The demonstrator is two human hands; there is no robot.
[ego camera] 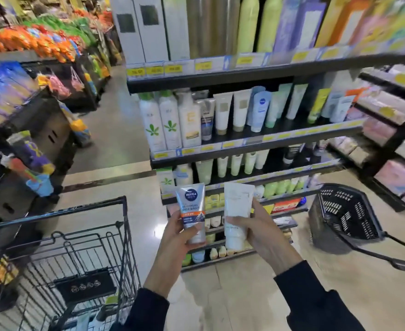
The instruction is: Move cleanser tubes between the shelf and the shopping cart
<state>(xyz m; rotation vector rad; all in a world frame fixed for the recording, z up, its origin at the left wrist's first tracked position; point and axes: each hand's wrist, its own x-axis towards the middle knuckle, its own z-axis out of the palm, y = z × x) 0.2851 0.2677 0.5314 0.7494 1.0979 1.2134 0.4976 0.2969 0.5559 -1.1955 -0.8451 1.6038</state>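
My left hand grips a grey Nivea Men cleanser tube with a blue logo and orange band, cap end down. My right hand holds a plain white cleanser tube, also cap end down. Both tubes stand upright side by side in front of the shelf, which carries several more tubes and bottles. The black wire shopping cart stands at the lower left, beside my left arm.
A black plastic shopping basket with a long handle sits on the floor at the right. Snack displays line the left side of the aisle. More shelving runs along the far right. Beige floor stretches ahead between them.
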